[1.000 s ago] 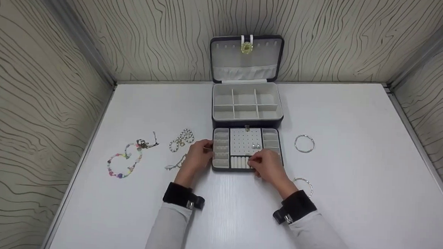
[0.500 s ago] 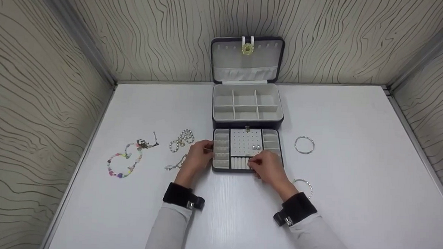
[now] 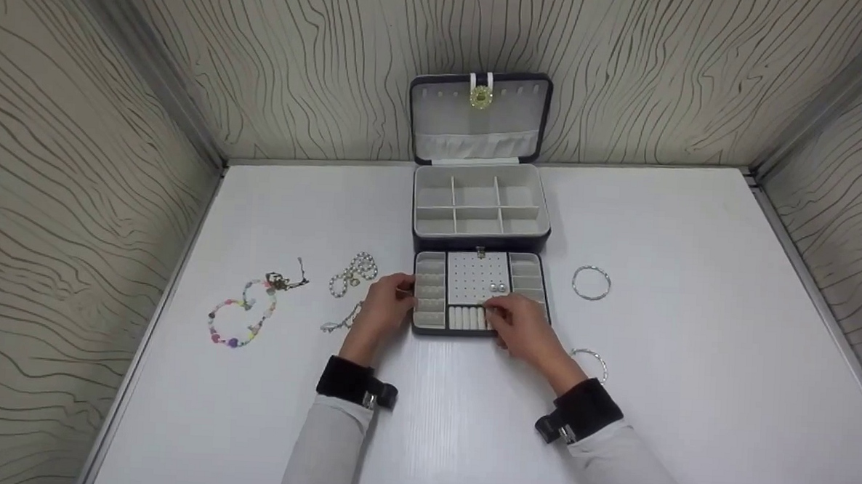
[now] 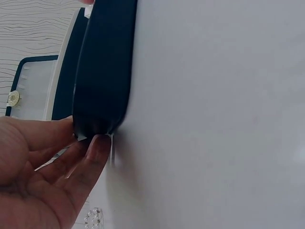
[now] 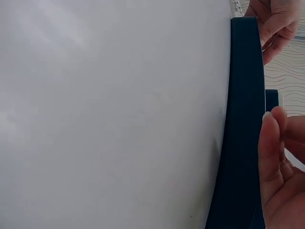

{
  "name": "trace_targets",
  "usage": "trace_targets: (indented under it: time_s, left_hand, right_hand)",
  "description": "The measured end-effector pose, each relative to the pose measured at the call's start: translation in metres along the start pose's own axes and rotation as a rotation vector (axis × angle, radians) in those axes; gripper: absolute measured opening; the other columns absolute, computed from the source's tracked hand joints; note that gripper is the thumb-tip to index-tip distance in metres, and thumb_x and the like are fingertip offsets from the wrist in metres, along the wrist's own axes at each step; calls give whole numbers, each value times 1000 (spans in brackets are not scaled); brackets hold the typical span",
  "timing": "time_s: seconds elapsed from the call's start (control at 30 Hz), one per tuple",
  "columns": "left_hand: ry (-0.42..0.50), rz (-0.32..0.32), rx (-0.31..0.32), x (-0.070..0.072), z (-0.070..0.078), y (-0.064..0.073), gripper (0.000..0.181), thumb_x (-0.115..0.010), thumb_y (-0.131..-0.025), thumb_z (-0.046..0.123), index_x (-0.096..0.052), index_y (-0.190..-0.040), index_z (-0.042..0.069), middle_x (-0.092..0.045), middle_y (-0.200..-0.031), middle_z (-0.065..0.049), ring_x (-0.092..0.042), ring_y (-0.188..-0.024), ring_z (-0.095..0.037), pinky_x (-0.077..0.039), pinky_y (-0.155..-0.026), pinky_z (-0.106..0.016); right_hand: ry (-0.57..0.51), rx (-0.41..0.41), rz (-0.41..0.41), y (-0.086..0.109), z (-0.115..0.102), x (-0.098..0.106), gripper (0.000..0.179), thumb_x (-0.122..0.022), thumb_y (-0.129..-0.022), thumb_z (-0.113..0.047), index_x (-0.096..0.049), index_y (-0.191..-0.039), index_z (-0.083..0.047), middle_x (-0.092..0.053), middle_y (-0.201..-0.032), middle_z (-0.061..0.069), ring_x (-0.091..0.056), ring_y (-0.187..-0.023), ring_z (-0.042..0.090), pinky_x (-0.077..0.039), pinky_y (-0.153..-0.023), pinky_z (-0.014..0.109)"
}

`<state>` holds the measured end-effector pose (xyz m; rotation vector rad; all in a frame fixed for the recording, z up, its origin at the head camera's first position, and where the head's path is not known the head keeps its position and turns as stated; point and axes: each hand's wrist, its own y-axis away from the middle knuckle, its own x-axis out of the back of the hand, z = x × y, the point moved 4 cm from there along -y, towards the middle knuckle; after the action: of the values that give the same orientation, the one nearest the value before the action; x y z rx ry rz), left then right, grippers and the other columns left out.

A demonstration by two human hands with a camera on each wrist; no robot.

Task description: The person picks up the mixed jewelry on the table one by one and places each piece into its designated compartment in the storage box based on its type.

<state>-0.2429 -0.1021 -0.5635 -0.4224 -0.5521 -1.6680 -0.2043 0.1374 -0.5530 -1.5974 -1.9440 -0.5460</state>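
Note:
A dark blue jewelry box (image 3: 480, 242) stands with its lid up and a pale six-section inside. In front of it lies its shallow tray (image 3: 427, 331), with a dotted earring panel (image 3: 473, 276), white ring rolls (image 3: 465, 318) and side compartments. Two pearl stud earrings (image 3: 498, 288) sit on the panel. My left hand (image 3: 387, 302) holds the tray's left edge, thumb and fingers at its corner in the left wrist view. Over the right end of the rolls is my right hand (image 3: 525, 326), thumb and forefinger together; whether anything small is between them is hidden.
A colourful beaded necklace (image 3: 234, 342) and a dark chain (image 3: 284, 282) lie at left. Nearer are a pearl strand (image 3: 355, 273) and a chain bracelet (image 3: 340, 322), partly behind my left hand. Two bangles lie at right, a far bangle (image 3: 591, 283) and a near bangle (image 3: 600, 360).
My right fingertips have shifted slightly up from the right end of the ring rolls toward the earring panel's lower edge. My left hand stays at the tray's edge.

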Motion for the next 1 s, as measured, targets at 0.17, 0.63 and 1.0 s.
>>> trace_targets:
  time_s: [0.17,0.63,1.0]
  left_hand:
    - [5,4,8,-1,-1,1,36,-65,-89,-2,-62,-125,-3,-65,-110,-14,-63,-100,-25,-51,-87,-38]
    - [-30,-22,-29,-4,0,3,39,-59,-93,-3,-56,-131,-7,-64,-119,-19,-60,-110,-29,-48,-95,-40]
    - [-109,-73,-77,-5,5,8,48,-59,-94,-2,-47,-140,-6,-60,-125,-20,-58,-115,-30,-45,-100,-40]
  right_hand:
    - [7,42,30,0,-1,8,19,-67,-89,-1,-71,-107,-2,-64,-89,4,-56,-65,10,-50,-59,28]
    - [2,-18,169,3,23,45,24,-62,-90,1,-70,-112,-2,-60,-88,6,-54,-71,16,-46,-60,28]
    - [35,-58,226,6,41,55,25,-63,-89,4,-69,-113,-1,-60,-90,9,-55,-75,19,-45,-64,28]
